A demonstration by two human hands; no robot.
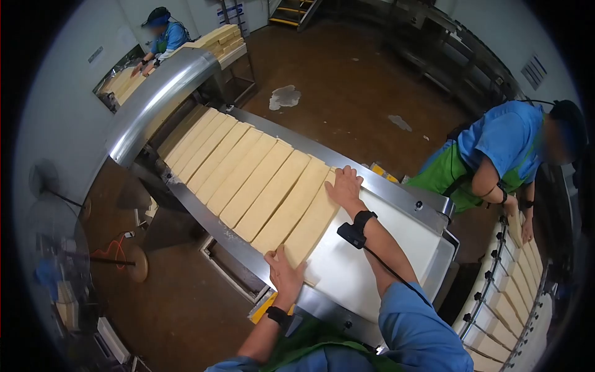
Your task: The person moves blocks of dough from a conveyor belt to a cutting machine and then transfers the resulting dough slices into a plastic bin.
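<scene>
Long pale-yellow slabs that look like dough lie side by side across the white conveyor belt point(372, 260). My hands are at opposite ends of the nearest slab point(313, 222). My left hand point(285, 276) closes on its near end, thumb and fingers around the corner. At the far end, my right hand point(346, 189) curls its fingers over the slab's edge. The slab lies flat against the row, touching or almost touching its neighbour. Black bands circle both my wrists, and a small black device with a cable sits on the right one.
A curved metal hood point(164, 102) covers the belt's far end. Beyond it, a co-worker point(167, 37) handles slabs beside a stack point(220, 40). At right, another co-worker point(496, 142) touches strips on a curved conveyor point(511, 291). A fan point(49, 180) stands at left.
</scene>
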